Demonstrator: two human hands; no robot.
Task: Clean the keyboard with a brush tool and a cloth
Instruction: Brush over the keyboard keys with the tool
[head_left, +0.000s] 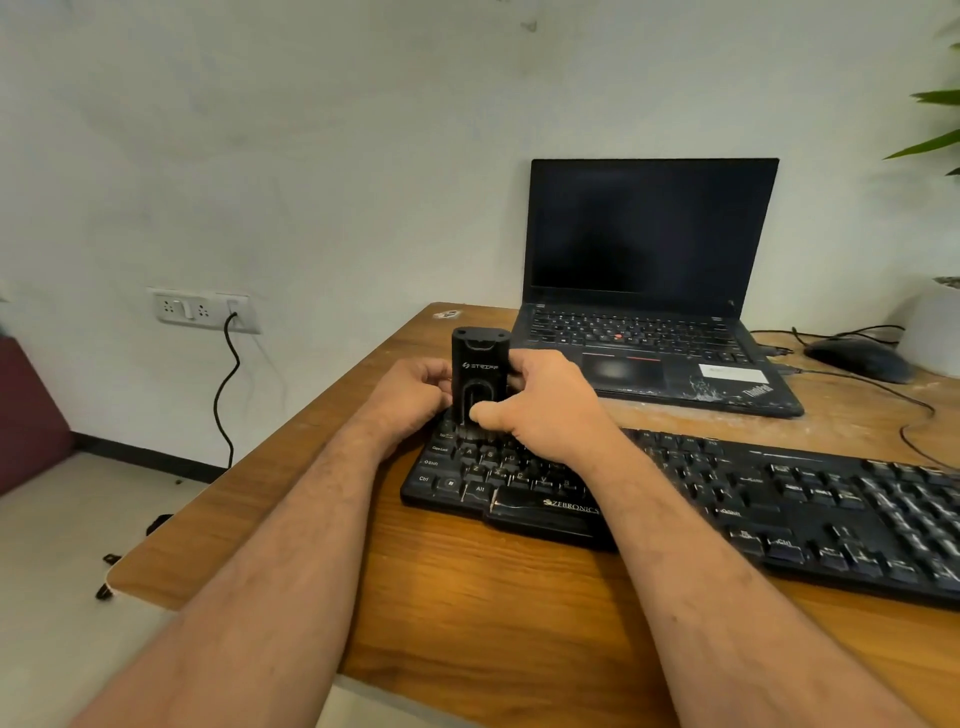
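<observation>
Black plastic is what both hands are meeting: a squat, upright brush tool with pale lettering on its front. The right hand is wrapping around the tool's right side, its thumb pressing across the lower front, fingers curled behind. The left hand is curling against the tool's left side, fingertips tucked in at the casing; whether it is gripping or only steadying cannot be told. The tool's lower end is sitting on the upper left corner of the black keyboard, and any bristles are hidden by the hands.

The keyboard is lying across a wooden bench, running away to the right. Behind it an open laptop with a dark screen is standing, and a black mouse is resting farther right. No cloth is showing.

Judging from this, brushing is only beginning at the left end. Doing it well would mean keeping the tool upright, pressing lightly so keys are not depressed hard, and sweeping along each row toward the right, so the debris is gathering in one direction before the cloth is used.
</observation>
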